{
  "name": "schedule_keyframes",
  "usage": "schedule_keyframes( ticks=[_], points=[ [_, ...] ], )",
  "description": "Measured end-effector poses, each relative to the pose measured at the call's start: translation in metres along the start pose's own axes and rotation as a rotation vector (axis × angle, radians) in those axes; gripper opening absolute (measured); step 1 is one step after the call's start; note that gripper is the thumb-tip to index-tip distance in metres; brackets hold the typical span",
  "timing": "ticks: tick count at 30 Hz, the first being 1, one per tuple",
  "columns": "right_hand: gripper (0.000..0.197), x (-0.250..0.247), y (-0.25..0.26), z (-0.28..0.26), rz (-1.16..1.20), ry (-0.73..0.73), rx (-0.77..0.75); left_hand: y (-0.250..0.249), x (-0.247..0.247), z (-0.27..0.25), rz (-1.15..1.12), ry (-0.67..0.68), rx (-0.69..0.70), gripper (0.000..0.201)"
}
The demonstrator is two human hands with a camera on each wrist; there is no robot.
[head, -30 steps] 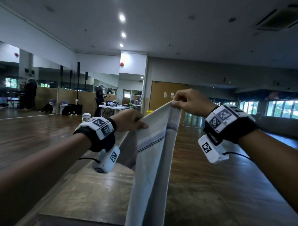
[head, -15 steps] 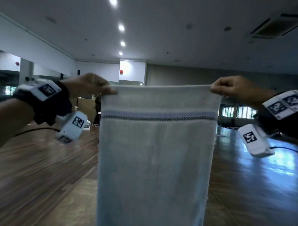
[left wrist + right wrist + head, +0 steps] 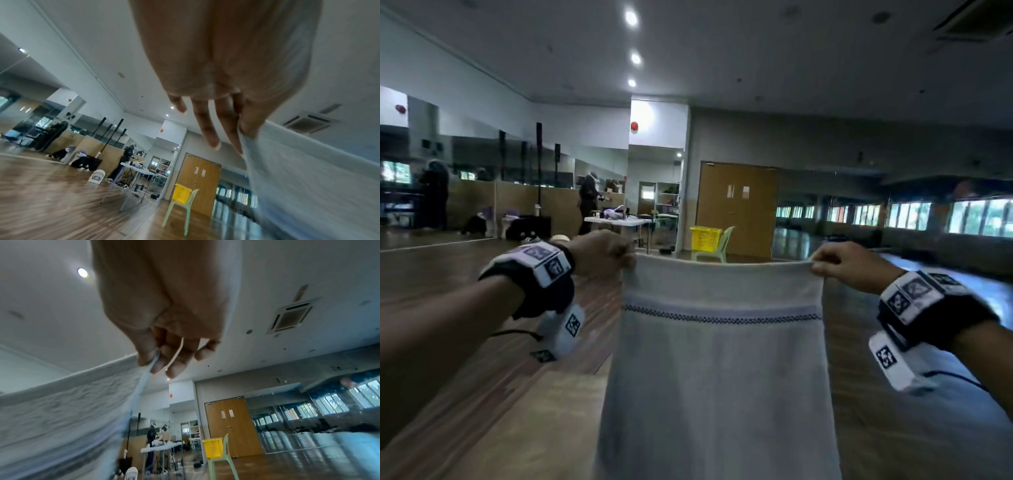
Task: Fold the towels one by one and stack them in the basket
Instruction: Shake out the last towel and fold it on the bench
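Note:
A pale grey towel (image 3: 722,370) with a dark dotted stripe near its top hangs flat and spread out in front of me. My left hand (image 3: 616,255) pinches its top left corner, and my right hand (image 3: 825,265) pinches its top right corner. In the left wrist view the thumb and forefinger of the left hand (image 3: 242,129) nip the towel (image 3: 308,186) while the other fingers point straight down. In the right wrist view the right hand (image 3: 152,360) nips the towel's edge (image 3: 68,410). A yellow basket (image 3: 705,237) sits on a green chair (image 3: 717,248) far off.
A wooden table top (image 3: 510,428) lies below the towel. Far away stand a white folding table (image 3: 616,221) with gear, a person beside it, bags on the floor by the mirrored wall, and a wooden double door (image 3: 738,209).
My hands went from close together with the towel bunched to wide apart with it spread flat. Since half a second ago both hands have come lower with the towel.

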State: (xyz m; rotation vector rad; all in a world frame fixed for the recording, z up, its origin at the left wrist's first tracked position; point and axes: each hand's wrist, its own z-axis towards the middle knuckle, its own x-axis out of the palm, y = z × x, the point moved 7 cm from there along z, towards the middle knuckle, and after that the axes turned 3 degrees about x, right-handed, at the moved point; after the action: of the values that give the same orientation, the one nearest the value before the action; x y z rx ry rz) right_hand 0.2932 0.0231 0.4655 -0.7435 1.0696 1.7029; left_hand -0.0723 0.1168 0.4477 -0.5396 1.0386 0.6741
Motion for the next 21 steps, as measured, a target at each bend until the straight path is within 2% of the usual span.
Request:
schedule_keyframes(
  ticks=[2,4,6,8,10,13,18,21],
  points=[
    [0.010,-0.022,0.004,0.014,0.075,-0.192,0.013,-0.002,-0.026,0.015,-0.036,-0.254,0.027,0.026],
    [0.013,-0.057,0.015,0.025,0.143,-0.380,0.005,-0.010,-0.067,0.028,-0.048,-0.460,-0.013,0.019],
    [0.016,-0.088,0.031,0.027,0.197,-0.491,-0.028,-0.021,-0.103,0.035,-0.085,-0.560,-0.047,0.013],
    [0.014,-0.109,0.044,0.023,0.235,-0.528,-0.043,-0.034,-0.129,0.034,-0.124,-0.621,-0.052,0.016],
    [0.012,-0.117,0.052,0.016,0.234,-0.523,-0.055,-0.039,-0.141,0.030,-0.146,-0.618,-0.058,0.019],
    [0.012,-0.111,0.055,0.002,0.216,-0.473,-0.066,-0.034,-0.133,0.018,-0.160,-0.519,-0.074,0.022],
    [0.008,-0.067,0.047,-0.016,0.171,-0.246,-0.034,-0.019,-0.083,-0.004,-0.221,-0.256,-0.044,0.011],
    [0.017,-0.039,0.038,-0.021,0.184,-0.149,-0.012,-0.008,-0.050,-0.015,-0.223,-0.149,-0.047,0.010]
  ],
)
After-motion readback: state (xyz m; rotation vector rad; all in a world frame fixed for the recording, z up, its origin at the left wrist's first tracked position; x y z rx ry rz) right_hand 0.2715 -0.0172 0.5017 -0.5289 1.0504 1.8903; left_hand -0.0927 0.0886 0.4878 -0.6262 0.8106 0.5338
